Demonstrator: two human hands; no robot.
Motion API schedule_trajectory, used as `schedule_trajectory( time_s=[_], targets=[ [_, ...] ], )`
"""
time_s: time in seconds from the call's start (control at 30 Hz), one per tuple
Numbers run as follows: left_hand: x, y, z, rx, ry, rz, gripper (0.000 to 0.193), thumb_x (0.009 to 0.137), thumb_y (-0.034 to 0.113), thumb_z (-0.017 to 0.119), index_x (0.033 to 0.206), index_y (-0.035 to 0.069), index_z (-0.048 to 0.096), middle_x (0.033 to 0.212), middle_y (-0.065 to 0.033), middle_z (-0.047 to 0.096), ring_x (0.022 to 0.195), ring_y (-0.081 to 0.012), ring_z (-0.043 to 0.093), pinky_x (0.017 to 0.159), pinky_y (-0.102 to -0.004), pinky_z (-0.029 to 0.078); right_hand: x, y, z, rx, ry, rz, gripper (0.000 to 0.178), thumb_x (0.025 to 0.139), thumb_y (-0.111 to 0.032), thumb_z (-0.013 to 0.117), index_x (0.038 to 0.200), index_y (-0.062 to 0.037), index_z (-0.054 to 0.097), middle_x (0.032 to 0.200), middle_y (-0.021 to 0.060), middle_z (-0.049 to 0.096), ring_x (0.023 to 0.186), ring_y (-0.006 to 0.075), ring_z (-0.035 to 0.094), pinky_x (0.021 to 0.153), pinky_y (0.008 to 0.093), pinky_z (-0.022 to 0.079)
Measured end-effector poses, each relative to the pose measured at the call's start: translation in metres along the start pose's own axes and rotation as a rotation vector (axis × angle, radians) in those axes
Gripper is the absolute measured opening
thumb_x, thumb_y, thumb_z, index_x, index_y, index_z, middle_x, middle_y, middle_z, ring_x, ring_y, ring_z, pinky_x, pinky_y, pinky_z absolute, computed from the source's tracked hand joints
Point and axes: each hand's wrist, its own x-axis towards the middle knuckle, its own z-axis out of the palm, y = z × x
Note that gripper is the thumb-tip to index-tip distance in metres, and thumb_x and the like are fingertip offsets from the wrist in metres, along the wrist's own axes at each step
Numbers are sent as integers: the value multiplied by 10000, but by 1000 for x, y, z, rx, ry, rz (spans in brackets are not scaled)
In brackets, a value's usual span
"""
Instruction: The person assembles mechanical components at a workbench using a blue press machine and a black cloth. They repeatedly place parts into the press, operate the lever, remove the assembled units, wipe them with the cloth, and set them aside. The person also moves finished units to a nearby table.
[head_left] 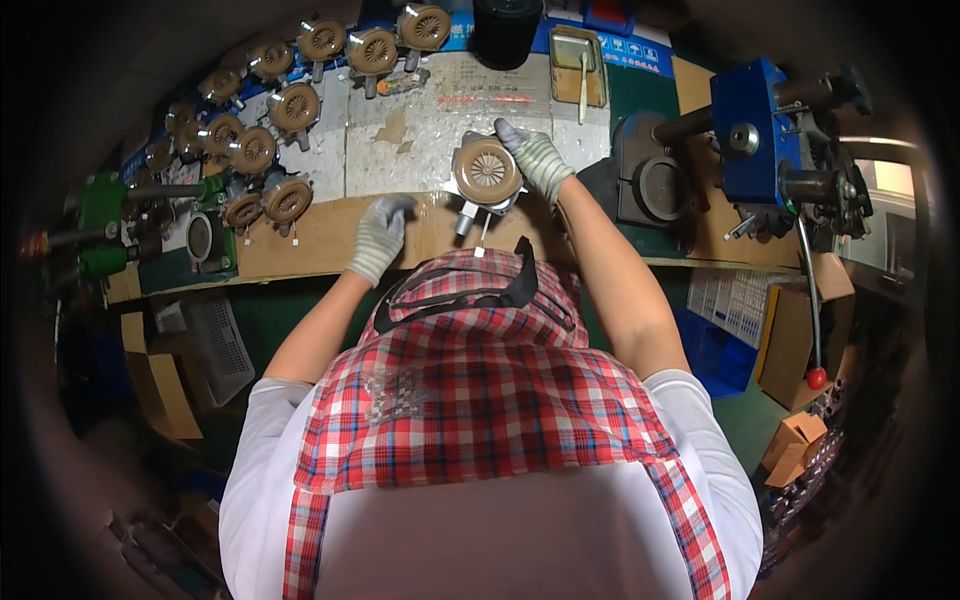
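Cream-and-grey striped knit gloves (547,170) cover both hands. The right hand (537,160) reaches forward and inward from a bare, angled forearm (625,265), its fingers grasping the upper right side of a round brown blower unit with radial fins and a grey metal housing (487,172). That unit is near the front edge of the bench, ahead of the person's chest, with a short grey spout and a thin lead pointing back toward the body. The left hand (381,238) is apart from it, to its left, fingers bent inward; I cannot tell whether they pinch something small.

Brown cardboard sheeting (300,238) lines the front of the green worktop (637,95), and a pale, scuffed sheet (400,165) lies behind. Similar brown finned units (254,150) cluster at the left and back. Beyond the right hand are a black cylindrical container (505,35) and a shallow rectangular tray (564,92) with a pale stick. At the right is a blue metal press (748,135), its long lever ending in a red ball knob (816,378); green machinery (100,225) stands at the far left. Below the bench are a blue plastic crate (722,352) and cardboard boxes (793,447).
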Motion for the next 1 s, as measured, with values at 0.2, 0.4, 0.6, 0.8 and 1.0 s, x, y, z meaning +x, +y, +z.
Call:
schedule_trajectory(
  time_s=[0.2, 0.4, 0.6, 0.8, 1.0],
  targets=[
    [92, 60, 55, -226, -7, -419, 806, 983, 672, 327, 1292, -16, 613, 1199, -272, 660, 1203, -413, 593, 1059, -427, 422, 5, -3, 16, -307, 137, -27, 800, 948, -674, 492, 1201, 67, 657, 1164, 270, 685, 1125, 366, 644, 1000, 386, 462],
    [122, 80, 48, 55, -42, -506, 730, 1002, 614, 321, 1160, -5, 672, 1128, -293, 668, 1088, -444, 628, 961, -476, 475, -25, -13, 47, -322, 514, 390, 857, 1021, -626, 155, 1142, 36, 686, 1166, 320, 645, 1142, 457, 596, 995, 482, 456],
    [121, 78, 54, 36, -13, -467, 679, 1025, 548, 310, 1079, 0, 708, 1072, -290, 679, 1050, -451, 630, 946, -478, 479, -29, -31, 52, -457, 502, 301, 761, 1054, -486, 178, 972, 44, 717, 1009, 313, 679, 1014, 467, 640, 934, 498, 478],
    [118, 67, 61, -16, 20, -388, 627, 1041, 483, 336, 1020, -21, 710, 999, -299, 681, 986, -463, 636, 897, -484, 493, -22, -19, 49, -573, 458, 221, 682, 1062, -408, 209, 950, 29, 721, 989, 288, 691, 973, 459, 645, 915, 499, 481],
    [117, 74, 59, -129, 48, -354, 616, 1041, 484, 353, 1046, -20, 708, 1006, -297, 683, 991, -456, 639, 901, -462, 498, -19, -19, 46, -506, 450, 271, 697, 1054, -471, 249, 1007, 50, 708, 1031, 316, 678, 1025, 459, 638, 954, 472, 471]
  ],
)
